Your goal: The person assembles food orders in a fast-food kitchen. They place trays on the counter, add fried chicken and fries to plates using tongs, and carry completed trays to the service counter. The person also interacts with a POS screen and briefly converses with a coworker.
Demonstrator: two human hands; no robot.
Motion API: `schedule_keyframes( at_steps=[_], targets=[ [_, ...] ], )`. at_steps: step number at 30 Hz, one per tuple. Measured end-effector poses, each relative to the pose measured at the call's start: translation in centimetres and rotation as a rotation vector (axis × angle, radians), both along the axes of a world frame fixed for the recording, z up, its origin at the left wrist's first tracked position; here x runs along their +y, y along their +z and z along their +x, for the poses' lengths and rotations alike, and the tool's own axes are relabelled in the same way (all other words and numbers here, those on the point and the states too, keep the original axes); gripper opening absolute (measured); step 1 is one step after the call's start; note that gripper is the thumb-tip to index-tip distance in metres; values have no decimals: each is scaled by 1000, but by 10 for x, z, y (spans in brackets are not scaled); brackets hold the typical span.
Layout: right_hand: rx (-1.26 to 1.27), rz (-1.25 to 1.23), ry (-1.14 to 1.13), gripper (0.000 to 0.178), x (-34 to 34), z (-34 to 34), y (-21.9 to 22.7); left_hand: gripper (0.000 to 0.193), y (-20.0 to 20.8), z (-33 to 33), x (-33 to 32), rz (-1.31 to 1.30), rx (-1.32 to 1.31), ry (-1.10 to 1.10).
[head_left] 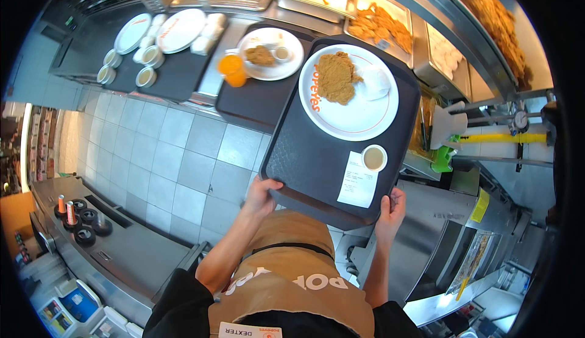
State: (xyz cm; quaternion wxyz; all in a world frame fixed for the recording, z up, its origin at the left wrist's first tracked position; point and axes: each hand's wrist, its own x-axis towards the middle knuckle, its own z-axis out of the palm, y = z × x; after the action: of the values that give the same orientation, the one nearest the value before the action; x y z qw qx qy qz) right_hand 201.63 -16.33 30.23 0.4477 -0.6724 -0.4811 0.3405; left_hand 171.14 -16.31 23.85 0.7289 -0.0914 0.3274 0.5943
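Note:
Between my two hands is a dark serving tray [292, 149], its far part by the counter. My left hand [261, 195] grips the near left corner, thumb on the rim. On the near right side my right hand [390, 209] holds the edge. A white plate [359, 122] on the tray bears a piece of fried chicken [336, 78] and a white wrapped bundle [373, 83]. Nearer to me stand a small cup of brownish sauce or gravy [374, 157] and a paper receipt [358, 181], which the cup partly covers.
Left of my tray, another tray [237, 103] carries a plate with chicken and an orange drink [232, 70]. Farther left, a tray [177, 76] holds plates, wrapped bundles and cups. Pans of fried food [381, 27] line the back. A steel counter [146, 253] stands at left.

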Motion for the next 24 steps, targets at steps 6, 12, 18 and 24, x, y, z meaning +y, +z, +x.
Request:
schedule_keyframes(
  at_steps=[6, 12, 18, 24],
  targets=[
    [91, 157, 123, 18, -45, -144, 44, 31, 77, -156, -63, 117, 24, 134],
    [101, 250, 398, 26, -53, -314, 53, 31, 80, -333, -132, 114, 27, 350],
    [223, 37, 792, 16, -7, -563, 12, 51, 30, -561, -198, 180, 44, 550],
    [218, -96, 1093, 27, 23, -876, -26, 57, 7, -789, -263, 102, 193, 905]
  ],
)
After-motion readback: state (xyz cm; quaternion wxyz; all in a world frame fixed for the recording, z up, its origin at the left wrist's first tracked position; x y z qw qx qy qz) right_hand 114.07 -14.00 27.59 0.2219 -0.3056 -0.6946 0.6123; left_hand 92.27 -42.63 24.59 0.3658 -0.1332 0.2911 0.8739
